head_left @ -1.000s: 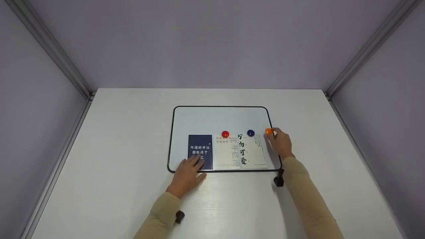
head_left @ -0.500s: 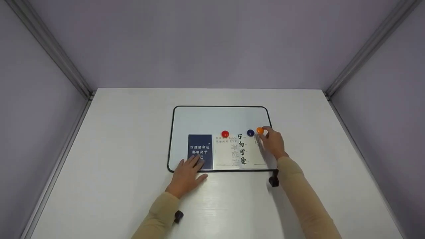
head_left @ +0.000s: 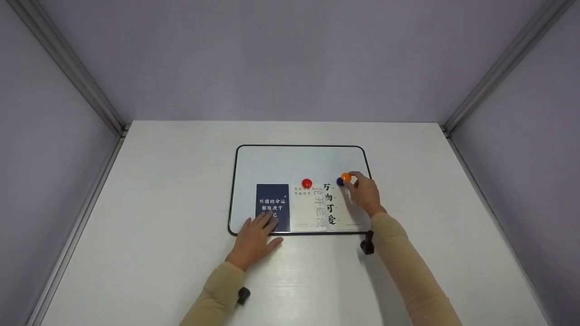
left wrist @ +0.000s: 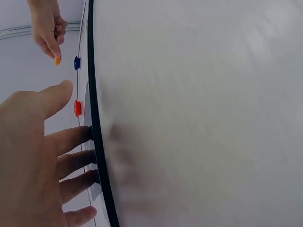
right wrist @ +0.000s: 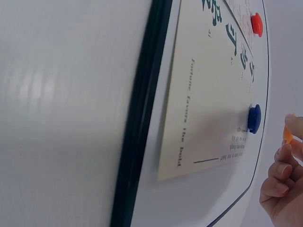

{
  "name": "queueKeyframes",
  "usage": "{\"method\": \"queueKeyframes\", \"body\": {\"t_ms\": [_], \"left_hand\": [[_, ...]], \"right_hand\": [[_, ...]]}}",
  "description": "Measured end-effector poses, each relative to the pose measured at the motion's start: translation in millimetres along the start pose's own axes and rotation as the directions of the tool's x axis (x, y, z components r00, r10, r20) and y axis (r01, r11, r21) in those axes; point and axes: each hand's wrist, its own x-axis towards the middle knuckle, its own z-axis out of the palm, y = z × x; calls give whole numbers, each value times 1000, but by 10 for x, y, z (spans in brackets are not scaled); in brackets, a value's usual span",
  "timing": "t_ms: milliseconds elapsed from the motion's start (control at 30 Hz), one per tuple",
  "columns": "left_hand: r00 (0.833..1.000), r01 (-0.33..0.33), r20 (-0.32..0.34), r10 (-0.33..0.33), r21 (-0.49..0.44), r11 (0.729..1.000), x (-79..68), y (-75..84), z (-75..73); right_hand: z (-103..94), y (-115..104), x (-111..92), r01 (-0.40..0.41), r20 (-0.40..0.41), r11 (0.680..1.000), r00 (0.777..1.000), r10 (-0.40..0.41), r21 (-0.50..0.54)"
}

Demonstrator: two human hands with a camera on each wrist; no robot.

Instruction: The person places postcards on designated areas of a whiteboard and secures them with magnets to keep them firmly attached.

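Observation:
My right hand (head_left: 366, 194) pinches an orange round magnet (head_left: 346, 177) between thumb and fingers, raised off the whiteboard (head_left: 281, 163). In the head view the orange magnet partly covers the blue magnet (head_left: 340, 181), which sits at the top of the right cream card (right wrist: 208, 109). A red magnet (head_left: 306, 183) is at the top of the middle cream card (head_left: 306, 213). My left hand (head_left: 251, 242) lies with fingers spread, fingertips on the lower part of the dark blue card (head_left: 273, 194), thumb beyond the board's near edge. White lettering on that card is partly hidden by the fingers.
The black-framed whiteboard lies flat on a white table (head_left: 181, 190). Grey-purple panels (head_left: 290, 59) enclose the table at the back and both sides. A black wrist device (head_left: 367, 244) hangs under the right sleeve, another black device (head_left: 244, 295) beside the left.
My right hand has carried the orange magnet leftward from the board's right edge until it overlaps the blue magnet in the head view. The left hand has stayed nearly still.

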Motion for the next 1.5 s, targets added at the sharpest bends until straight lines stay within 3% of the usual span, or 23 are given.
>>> {"method": "queueKeyframes", "body": {"t_ms": [333,733,1067,1500], "left_hand": [[1000,16,19,-15,-54,998,16,6,-17],[1000,10,8,-9,-73,997,24,20,-6],[1000,22,21,-20,-80,997,38,39,-7],[998,54,44,-51,-74,996,38,51,-32]], "right_hand": [[93,-187,24,94,-63,996,994,-94,-1],[218,-355,-5,94,2,996,996,-94,10],[222,-489,-11,111,13,994,994,-110,-21],[416,-688,-49,154,24,987,988,-153,-51]]}}
